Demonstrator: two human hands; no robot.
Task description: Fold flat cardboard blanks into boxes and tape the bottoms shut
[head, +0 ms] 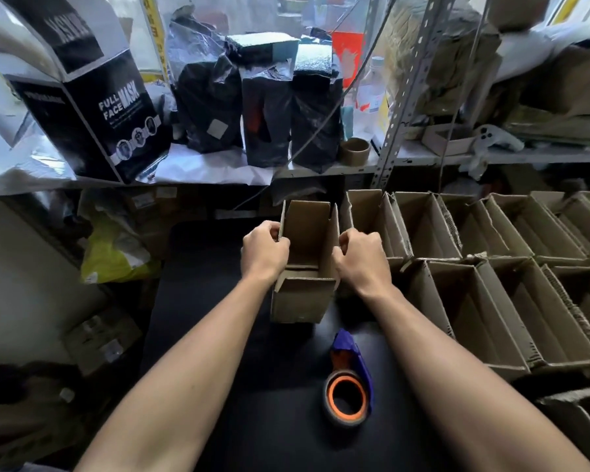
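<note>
A small brown cardboard box (304, 294) stands opened up on the black table (218, 335), its top flaps raised and its inside showing. My left hand (264, 250) grips the box's left wall flap, fingers curled over the edge. My right hand (360, 255) grips the right wall flap in the same way. A tape dispenser (349, 379) with a purple handle and an orange-cored roll lies on the table in front of the box, between my forearms.
Two rows of several folded open boxes (491, 267) fill the right side. A shelf (423, 160) above holds black bags (266, 107), a black "Full Face Mask" carton (92, 107) and a brown tape roll (355, 151). A yellow bag (116, 253) lies left.
</note>
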